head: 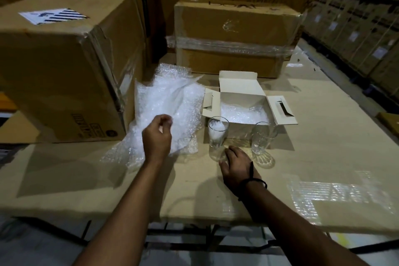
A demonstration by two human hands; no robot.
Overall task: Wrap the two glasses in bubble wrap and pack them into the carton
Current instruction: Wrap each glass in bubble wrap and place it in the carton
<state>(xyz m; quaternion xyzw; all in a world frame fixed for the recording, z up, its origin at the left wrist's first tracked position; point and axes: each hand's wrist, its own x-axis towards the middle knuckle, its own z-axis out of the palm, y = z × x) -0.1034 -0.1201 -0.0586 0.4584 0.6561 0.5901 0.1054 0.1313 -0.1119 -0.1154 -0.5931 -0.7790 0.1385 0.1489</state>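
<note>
Two clear glasses stand upright on the cardboard-covered table, one [218,133] left of the other [263,138]. Right behind them sits the open white carton [243,98], with bubble wrap lining its bottom. A crumpled heap of bubble wrap [170,106] lies to the left of the carton. My left hand [157,136] is over that heap, fingers and thumb curled together and pinching the wrap. My right hand [235,163] rests on the table just in front of the left glass, fingers relaxed and holding nothing.
A large brown box [60,67] stands at the left, touching the bubble wrap. A taped brown box [235,36] stands behind the carton. Stacked boxes [356,28] line the right side. Clear tape [336,196] shines on the table's near right.
</note>
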